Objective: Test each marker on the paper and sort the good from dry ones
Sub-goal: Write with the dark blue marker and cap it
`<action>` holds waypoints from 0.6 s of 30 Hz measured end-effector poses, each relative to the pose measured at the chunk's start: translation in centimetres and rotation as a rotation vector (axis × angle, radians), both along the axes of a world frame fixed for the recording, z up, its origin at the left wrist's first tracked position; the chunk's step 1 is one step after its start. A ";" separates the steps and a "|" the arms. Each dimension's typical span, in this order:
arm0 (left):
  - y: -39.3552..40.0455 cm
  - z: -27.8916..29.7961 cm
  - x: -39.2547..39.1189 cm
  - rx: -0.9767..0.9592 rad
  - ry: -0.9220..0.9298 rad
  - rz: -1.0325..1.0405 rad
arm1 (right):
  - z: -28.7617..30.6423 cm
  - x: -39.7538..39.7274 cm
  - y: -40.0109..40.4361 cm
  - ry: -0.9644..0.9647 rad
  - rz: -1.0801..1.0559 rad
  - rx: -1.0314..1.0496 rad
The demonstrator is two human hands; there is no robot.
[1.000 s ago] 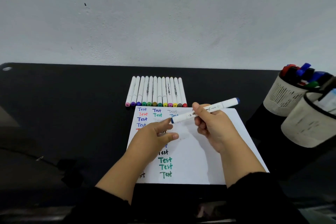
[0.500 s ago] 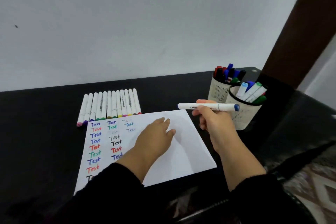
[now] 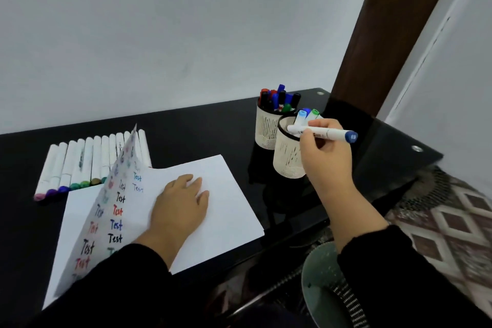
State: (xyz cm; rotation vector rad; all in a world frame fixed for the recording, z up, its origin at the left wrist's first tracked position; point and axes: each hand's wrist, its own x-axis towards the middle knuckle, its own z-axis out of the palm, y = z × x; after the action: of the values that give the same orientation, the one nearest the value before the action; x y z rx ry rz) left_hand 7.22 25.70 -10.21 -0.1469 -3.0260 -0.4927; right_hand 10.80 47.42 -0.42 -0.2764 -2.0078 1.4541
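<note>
Here, marker (image 3: 323, 132) pinched in right hand (image 3: 326, 153) (over cup (image 3: 286, 160))

A black glossy table (image 3: 202, 125) stands against a pale grey wall (image 3: 173, 29). At two o'clock a dark brown wooden post (image 3: 394, 34) rises behind its corner, and at four o'clock lies a floor covering (image 3: 452, 224) patterned with brown and cream diamonds

Home desk (image 3: 202, 125), pen cups (image 3: 267, 128), patterned rug (image 3: 450, 224)
</note>
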 end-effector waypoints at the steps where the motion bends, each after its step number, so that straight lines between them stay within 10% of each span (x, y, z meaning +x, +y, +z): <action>1: 0.0 0.0 0.0 0.009 -0.009 0.008 | 0.0 -0.1 0.3 -0.018 -0.008 0.020; 18: 0.1 -0.2 -0.3 0.025 -0.021 0.040 | 2.4 -5.0 1.9 -0.573 0.013 0.597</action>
State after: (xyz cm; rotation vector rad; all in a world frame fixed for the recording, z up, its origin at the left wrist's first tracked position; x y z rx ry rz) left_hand 6.93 25.81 -10.39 -0.0800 -3.0348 -0.5312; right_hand 5.79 49.33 2.00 -0.4511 -2.7939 0.7589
